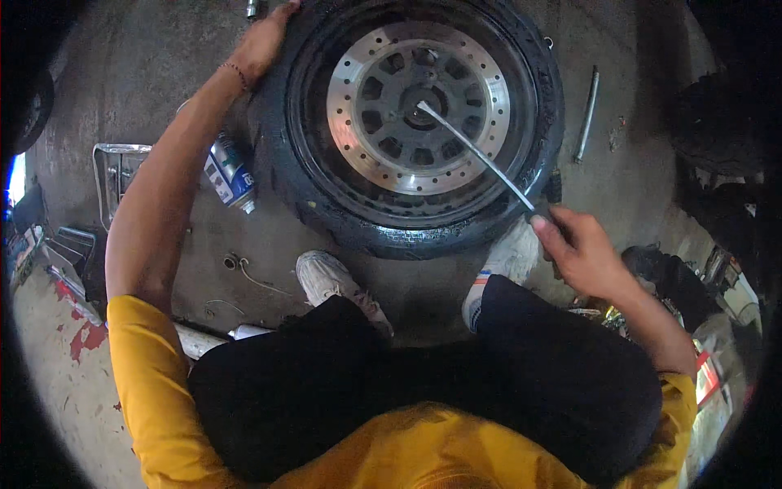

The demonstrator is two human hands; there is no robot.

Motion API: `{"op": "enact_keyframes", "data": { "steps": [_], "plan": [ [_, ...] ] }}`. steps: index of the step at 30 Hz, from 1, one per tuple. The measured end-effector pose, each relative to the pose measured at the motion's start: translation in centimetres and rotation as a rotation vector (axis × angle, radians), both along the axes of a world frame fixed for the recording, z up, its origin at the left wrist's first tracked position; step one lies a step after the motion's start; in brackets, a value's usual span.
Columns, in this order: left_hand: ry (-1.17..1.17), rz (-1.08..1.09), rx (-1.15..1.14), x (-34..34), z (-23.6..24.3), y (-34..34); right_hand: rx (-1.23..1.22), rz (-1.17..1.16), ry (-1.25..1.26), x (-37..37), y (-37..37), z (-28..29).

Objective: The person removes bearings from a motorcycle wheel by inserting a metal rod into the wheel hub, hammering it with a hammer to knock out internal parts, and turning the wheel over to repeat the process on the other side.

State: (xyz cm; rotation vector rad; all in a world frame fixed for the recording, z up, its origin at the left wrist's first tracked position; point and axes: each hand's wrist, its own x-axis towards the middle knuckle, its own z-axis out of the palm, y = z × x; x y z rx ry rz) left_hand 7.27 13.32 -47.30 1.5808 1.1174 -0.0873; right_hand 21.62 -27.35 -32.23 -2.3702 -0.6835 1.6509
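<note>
A motorcycle wheel [307,187] with a black tyre lies flat on the floor in front of me, its drilled brake disc [340,121] facing up. At the upper left, my left hand [262,39] grips the tyre's outer edge; some of its fingers are hidden. My right hand [580,250] is closed around the dark handle of a long flat-tipped metal bar [486,161], right of the wheel's near edge. The bar slants across disc and rim, with its pale tip over the hub [417,119]. Whether the tip touches the hub I cannot tell.
A blue and white spray can [230,179] lies left of the tyre. Another metal bar [586,114] is on the floor to the right. My shoes [330,281] stand close to the tyre's near side. A metal frame [106,183] and assorted parts lie farther left.
</note>
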Motion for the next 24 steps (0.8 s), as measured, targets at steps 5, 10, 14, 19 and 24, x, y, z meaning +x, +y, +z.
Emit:
{"op": "enact_keyframes", "data": {
  "steps": [5,10,14,19,24],
  "plan": [
    [-0.066,0.051,-0.060,-0.1,0.2,-0.5,0.190,0.036,-0.111,-0.9,-1.4,-2.0],
    [-0.018,-0.042,0.032,-0.3,0.3,-0.5,0.243,0.107,-0.161,-0.8,-1.7,-2.4],
    [0.037,-0.025,0.105,0.2,1.0,-1.0,0.303,0.078,-0.157,-1.0,-1.8,-2.6],
    [0.013,-0.030,0.038,0.0,0.8,0.0,0.399,0.119,-0.236,-0.8,-2.5,-3.9],
    [0.081,-0.158,0.331,-0.8,-5.3,2.7,0.511,0.114,-0.510,-0.3,-1.6,-9.2]
  ]
}}
